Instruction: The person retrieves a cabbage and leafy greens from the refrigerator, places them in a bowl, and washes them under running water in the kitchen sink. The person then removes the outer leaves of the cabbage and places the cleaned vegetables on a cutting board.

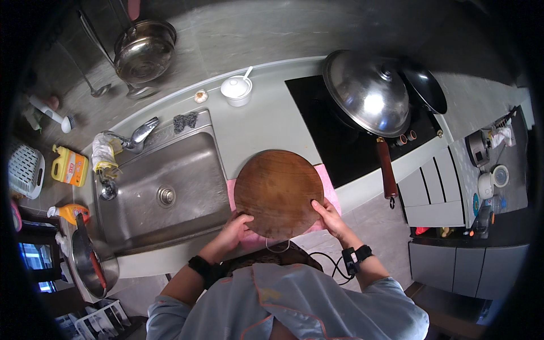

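Note:
A round wooden cutting board (278, 191) is before me at the counter's front edge, between the sink and the cooktop. My left hand (233, 233) grips its lower left rim, thumb on top. On its lower right rim my right hand (331, 216) has hold in the same way, the thumb over the face. A wire loop (277, 248) hangs from the board's near edge. Beneath it shows a pink cloth (329, 182), mostly hidden. Whether the board rests on the cloth or is held above it, I cannot tell.
Left is a stainless steel sink (131, 212) with a faucet (142, 131). A lidded wok (369, 97) sits on the black cooktop (306, 102), its wooden handle (386, 170) jutting past the front edge. A white lidded pot (236, 91) and a garlic bulb (201, 96) stand at the back.

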Demonstrator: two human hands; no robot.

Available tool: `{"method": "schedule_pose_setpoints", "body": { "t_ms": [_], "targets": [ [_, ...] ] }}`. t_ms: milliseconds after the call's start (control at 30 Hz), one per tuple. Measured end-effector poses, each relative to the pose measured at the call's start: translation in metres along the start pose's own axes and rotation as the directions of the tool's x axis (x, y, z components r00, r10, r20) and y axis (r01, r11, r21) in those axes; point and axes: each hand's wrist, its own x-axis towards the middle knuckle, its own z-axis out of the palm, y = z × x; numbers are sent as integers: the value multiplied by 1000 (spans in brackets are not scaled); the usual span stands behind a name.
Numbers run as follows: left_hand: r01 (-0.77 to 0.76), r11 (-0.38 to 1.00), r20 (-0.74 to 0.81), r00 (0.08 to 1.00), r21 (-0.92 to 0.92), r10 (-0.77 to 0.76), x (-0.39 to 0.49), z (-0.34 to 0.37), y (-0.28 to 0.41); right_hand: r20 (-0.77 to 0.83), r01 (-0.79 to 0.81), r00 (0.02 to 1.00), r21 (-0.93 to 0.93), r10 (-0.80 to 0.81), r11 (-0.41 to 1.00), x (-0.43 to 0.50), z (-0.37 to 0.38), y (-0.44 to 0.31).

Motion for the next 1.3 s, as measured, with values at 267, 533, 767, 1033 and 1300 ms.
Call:
{"method": "schedule_pose_setpoints", "body": {
  "t_ms": [267, 533, 767, 1033, 1300],
  "targets": [
    [49, 937, -129, 992, 346, -4, -12, 25, -10, -59, -72, 997, -273, 58, 959, 0, -16, -20],
    [84, 163, -94, 994, 983, 52, -8, 34, 18, -207, -117, 969, -860, -132, 496, 3, -17, -33],
    [-19, -119, 34, 992, 993, 124, -47, -9, 55, -48, -290, 823, -892, -566, -346, -17, 33, -66],
    [-446, 672, -447, 513, 591, 733, -170, -149, 142, 193, 328, 910, -876, -366, 354, -12, 174, -42],
    [-502, 431, -362, 235, 750, 902, -163, -167, 273, 387, 456, 871, -867, -304, 202, -18, 260, -10]
  ]
}}
